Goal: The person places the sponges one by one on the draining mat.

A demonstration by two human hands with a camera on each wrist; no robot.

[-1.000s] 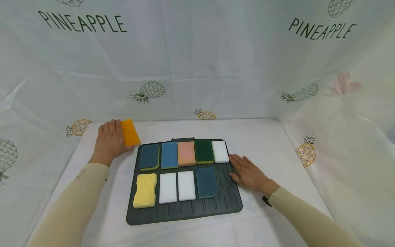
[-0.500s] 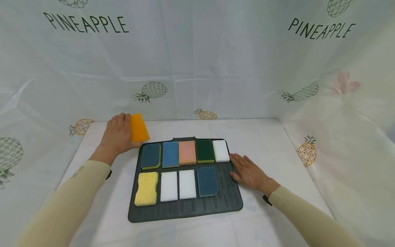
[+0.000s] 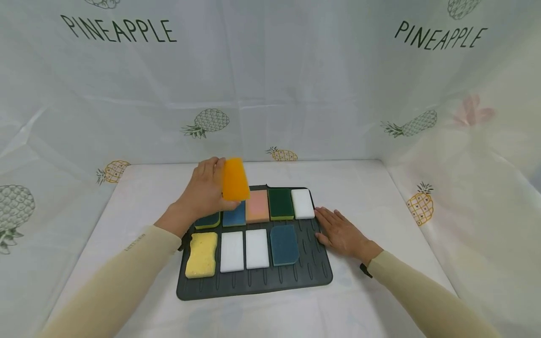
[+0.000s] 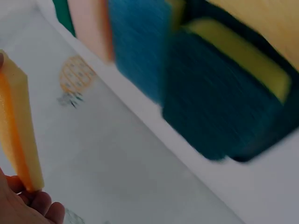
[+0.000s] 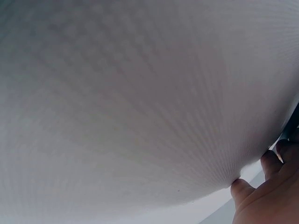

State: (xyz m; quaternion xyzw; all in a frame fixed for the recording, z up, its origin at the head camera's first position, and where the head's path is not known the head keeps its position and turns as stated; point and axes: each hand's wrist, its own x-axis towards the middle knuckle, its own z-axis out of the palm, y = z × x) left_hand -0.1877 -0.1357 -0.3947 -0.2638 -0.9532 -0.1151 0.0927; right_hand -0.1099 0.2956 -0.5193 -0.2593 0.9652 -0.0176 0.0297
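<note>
My left hand (image 3: 202,190) grips an orange sponge (image 3: 235,180) by its edges, held up over the back left of a dark ribbed mat (image 3: 313,267). In the left wrist view the sponge (image 4: 18,126) shows a pale yellow layer. Below that hand, a teal sponge (image 3: 208,220) and a blue sponge (image 3: 234,217) are partly hidden. A pink sponge (image 3: 257,206), a dark green sponge (image 3: 281,204) and a white sponge (image 3: 302,204) continue the back row. Flat on the table, my right hand (image 3: 344,237) touches the mat's right edge with its fingertips.
The mat's front row has a yellow notched sponge (image 3: 201,255), two white sponges (image 3: 232,252) and a dark blue sponge (image 3: 285,245). Pineapple-print sheeting (image 3: 304,94) walls the white table (image 3: 351,188) at the back and sides.
My left hand has carried the orange sponge rightward, from beside the mat's back left corner to above the back row. My right hand has stayed at the mat's edge.
</note>
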